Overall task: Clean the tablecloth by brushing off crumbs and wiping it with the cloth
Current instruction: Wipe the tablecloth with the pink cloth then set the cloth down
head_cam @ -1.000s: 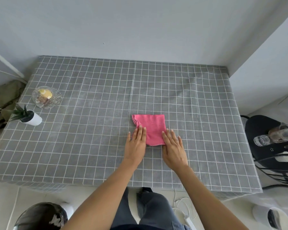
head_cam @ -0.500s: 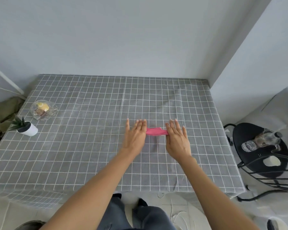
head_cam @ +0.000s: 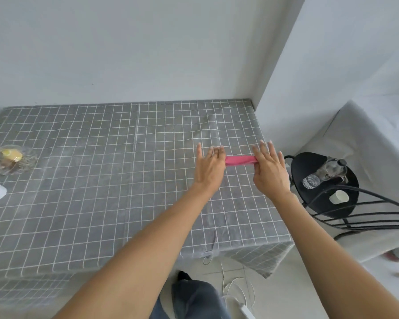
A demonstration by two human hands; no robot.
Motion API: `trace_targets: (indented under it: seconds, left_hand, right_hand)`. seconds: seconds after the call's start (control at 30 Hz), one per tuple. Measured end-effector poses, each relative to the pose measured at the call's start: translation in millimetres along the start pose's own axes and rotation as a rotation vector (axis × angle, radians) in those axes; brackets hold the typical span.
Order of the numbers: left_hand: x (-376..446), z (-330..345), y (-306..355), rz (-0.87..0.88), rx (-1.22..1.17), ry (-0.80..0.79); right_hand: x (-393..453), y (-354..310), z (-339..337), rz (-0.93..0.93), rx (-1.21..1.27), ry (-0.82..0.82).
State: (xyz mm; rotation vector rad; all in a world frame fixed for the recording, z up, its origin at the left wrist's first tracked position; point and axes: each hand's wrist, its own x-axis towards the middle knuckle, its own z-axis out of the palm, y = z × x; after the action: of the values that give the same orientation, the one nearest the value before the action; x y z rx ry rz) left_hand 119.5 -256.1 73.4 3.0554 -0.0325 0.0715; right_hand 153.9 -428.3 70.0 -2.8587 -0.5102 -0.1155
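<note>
The pink cloth [head_cam: 240, 160] lies on the grey checked tablecloth [head_cam: 101, 192], toward its far right part, showing only as a narrow strip between the two hands. The left hand [head_cam: 209, 170] and right hand [head_cam: 270, 170] rest palm-down on its ends, fingers extended and slightly spread; whether thumbs pinch beneath cannot be told. A glass bowl [head_cam: 10, 161] sits at the left edge.

Left hand [head_cam: 209, 168], right hand [head_cam: 269, 168]: arms outstretched, palms down, fingers extended.
</note>
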Motion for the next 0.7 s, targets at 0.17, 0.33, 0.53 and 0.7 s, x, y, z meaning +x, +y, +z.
trace_targets:
  seconds: [0.17, 0.33, 0.53, 0.7]
  left_hand:
    - [-36, 41, 27, 0.060, -0.008, -0.077]
    - [-94, 70, 45, 0.065, 0.009, -0.283]
    - [-121, 86, 52, 0.024, 0.048, -0.424]
    - [-137, 99, 47, 0.021, -0.071, -0.368]
  right_hand:
    - [-54, 31, 32, 0.052, 0.004, -0.179]
    - [-121, 40, 72, 0.080, -0.008, -0.375]
    - [-147, 42, 84, 0.117, 0.023, -0.374]
    - [-148, 42, 81, 0.139, 0.145, -0.357]
